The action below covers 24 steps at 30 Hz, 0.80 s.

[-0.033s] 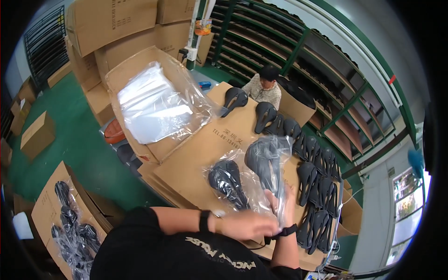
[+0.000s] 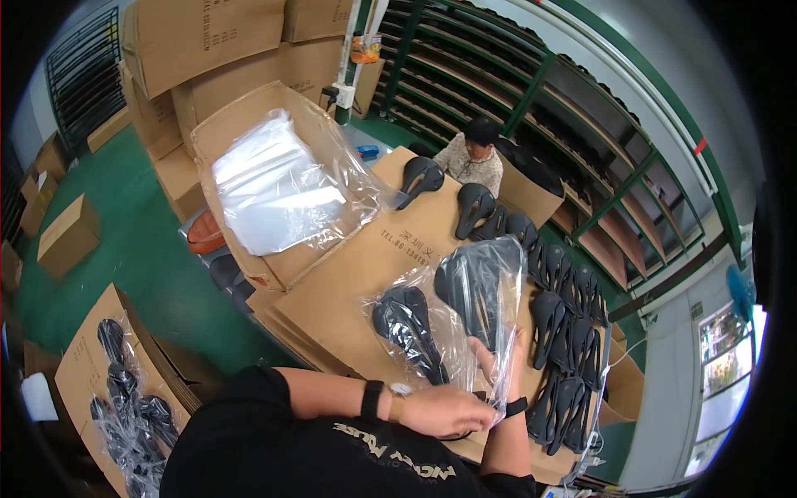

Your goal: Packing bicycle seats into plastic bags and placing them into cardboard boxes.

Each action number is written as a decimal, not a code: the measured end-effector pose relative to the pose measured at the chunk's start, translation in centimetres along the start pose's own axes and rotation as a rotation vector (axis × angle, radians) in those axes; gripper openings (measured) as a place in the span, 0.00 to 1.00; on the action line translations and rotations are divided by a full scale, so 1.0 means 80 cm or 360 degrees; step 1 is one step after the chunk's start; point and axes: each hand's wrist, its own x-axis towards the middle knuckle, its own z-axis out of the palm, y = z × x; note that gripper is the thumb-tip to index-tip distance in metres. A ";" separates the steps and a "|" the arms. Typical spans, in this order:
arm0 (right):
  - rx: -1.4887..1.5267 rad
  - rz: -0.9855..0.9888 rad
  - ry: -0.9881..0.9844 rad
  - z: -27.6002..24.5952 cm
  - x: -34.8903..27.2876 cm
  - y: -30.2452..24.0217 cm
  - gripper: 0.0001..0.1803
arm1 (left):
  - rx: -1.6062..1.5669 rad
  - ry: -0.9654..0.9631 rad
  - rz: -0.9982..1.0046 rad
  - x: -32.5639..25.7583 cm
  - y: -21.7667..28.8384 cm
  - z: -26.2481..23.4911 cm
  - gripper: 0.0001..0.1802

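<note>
Seemingly unchanged: both hands, left hand and right hand, stay clamped on the clear plastic bag around the black bicycle saddle.

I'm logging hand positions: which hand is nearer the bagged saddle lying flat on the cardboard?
Left. The left hand sits just below the flat bagged saddle; the right hand is further right, holding the upright bagged saddle.

Left forearm bare, crossing from left to right near the lower edge, dark band and watch on the wrist, left hand curled with knuckles up, right forearm rising from the lower right, dark wrist band, right hand raised, fingers closed in a grip
</note>
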 end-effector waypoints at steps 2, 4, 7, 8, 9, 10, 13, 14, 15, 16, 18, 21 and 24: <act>-0.0594 -0.0610 -0.0034 0.002 0.006 0.051 0.28 | -0.0229 0.0142 0.0122 -0.002 -0.022 0.004 0.08; 0.0598 0.0259 -0.0359 -0.002 0.004 0.069 0.26 | -0.0238 -0.0069 -0.0172 -0.010 -0.021 -0.045 0.08; -0.0461 0.0040 -0.0929 -0.058 0.023 0.102 0.21 | 0.0389 0.0713 -0.0019 -0.056 -0.084 -0.138 0.12; -0.0813 -0.0013 -0.0798 -0.082 0.033 0.089 0.16 | -0.0107 0.0771 -0.0573 -0.070 -0.077 -0.178 0.14; -0.0888 -0.0016 -0.0750 -0.105 0.054 0.078 0.13 | 0.0224 0.0997 -0.0569 -0.095 -0.090 -0.211 0.14; -0.0793 0.0099 -0.0471 -0.113 0.073 0.050 0.08 | 0.0819 0.1037 -0.0708 -0.132 -0.131 -0.244 0.12; 0.0150 0.0019 -0.0136 -0.126 0.138 -0.016 0.07 | 0.1576 0.0642 -0.1417 -0.187 -0.143 -0.297 0.10; 0.0326 -0.0027 -0.0098 -0.110 0.159 -0.049 0.09 | 0.1733 0.0454 -0.1699 -0.209 -0.167 -0.308 0.10; 0.0511 -0.0027 -0.0196 -0.078 0.190 -0.066 0.09 | 0.1746 0.0475 -0.1747 -0.244 -0.191 -0.312 0.10; 0.0619 -0.0016 -0.0303 -0.041 0.217 -0.083 0.08 | 0.1923 0.0628 -0.1635 -0.276 -0.216 -0.307 0.11; 0.0716 0.0103 -0.0523 0.027 0.258 -0.077 0.10 | 0.2030 0.0683 -0.1489 -0.282 -0.236 -0.303 0.16; 0.0641 0.0079 -0.0715 0.151 0.337 0.076 0.20 | 0.1945 0.0289 -0.1732 -0.225 -0.205 -0.306 0.09; 0.1333 0.0984 -0.0867 0.278 0.345 0.073 0.20 | 0.1869 0.0454 -0.1931 -0.235 -0.169 -0.307 0.10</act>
